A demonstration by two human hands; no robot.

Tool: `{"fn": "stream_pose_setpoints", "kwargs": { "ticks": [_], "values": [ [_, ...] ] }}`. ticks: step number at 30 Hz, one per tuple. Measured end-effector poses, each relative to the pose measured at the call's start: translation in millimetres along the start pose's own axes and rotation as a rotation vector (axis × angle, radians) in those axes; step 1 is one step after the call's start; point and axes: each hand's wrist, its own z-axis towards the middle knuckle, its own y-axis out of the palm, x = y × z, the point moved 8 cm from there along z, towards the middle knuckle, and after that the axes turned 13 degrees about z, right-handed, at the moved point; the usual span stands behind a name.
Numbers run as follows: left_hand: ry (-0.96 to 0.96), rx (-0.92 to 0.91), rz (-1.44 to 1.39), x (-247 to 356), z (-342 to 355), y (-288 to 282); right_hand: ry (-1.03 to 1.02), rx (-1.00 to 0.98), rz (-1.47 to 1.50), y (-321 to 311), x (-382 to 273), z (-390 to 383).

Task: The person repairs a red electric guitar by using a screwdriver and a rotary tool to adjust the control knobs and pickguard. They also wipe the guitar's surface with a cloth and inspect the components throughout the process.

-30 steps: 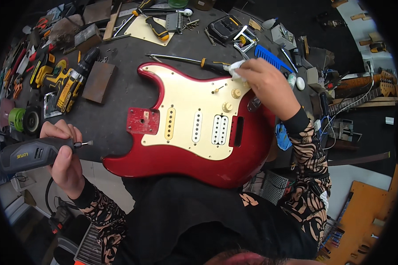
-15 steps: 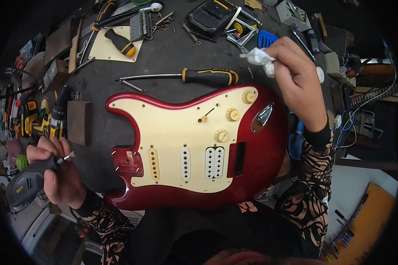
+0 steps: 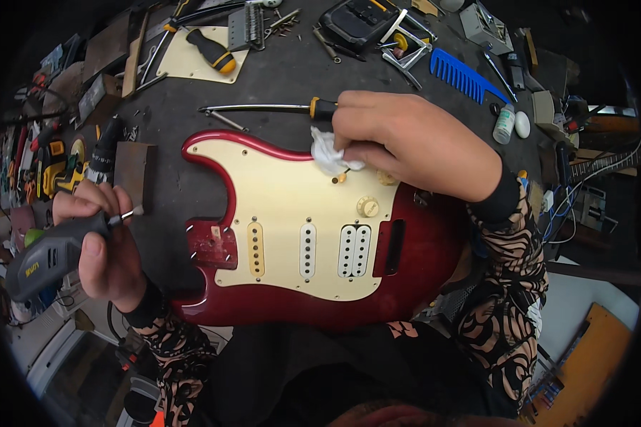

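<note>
A red electric guitar body (image 3: 434,263) with a cream pickguard (image 3: 281,192) lies flat in front of me. My right hand (image 3: 413,142) pinches a crumpled white tissue (image 3: 325,151) over the pickguard's upper edge, beside the switch (image 3: 342,176). That hand hides some of the control knobs; one cream knob (image 3: 367,207) shows below it. Off the body's left side, my left hand (image 3: 110,242) is wrapped round a dark grey rotary tool (image 3: 50,260), whose small tip (image 3: 137,211) points right.
Beyond the guitar lies a long screwdriver (image 3: 263,108), partly behind my right hand. A blue comb (image 3: 466,77), a small bottle (image 3: 504,124) and a metal bracket (image 3: 404,50) are at the far right. A yellow-black drill (image 3: 68,167) and a dark block (image 3: 135,171) stand left.
My right hand has come down and left with the tissue, from beyond the guitar's upper right onto the pickguard. The left hand keeps the rotary tool, shifted slightly. The whole view has shifted a little.
</note>
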Motion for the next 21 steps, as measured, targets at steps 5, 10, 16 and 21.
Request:
{"fn": "stream_pose_setpoints", "kwargs": {
  "ticks": [5,10,16,21],
  "values": [
    [-0.009,0.003,0.031,10,-6,1,0.005,0.327,-0.076,-24,5,-7],
    [-0.063,0.084,0.263,34,-19,-1,0.057,0.637,0.051,-80,-12,-48],
    [0.3,0.082,0.847,84,-25,41,0.112,0.374,0.584,-6,-109,-53],
    [0.667,0.064,1.305,133,-49,86,0.303,-0.226,1.235,132,-182,-29]
  ]
}}
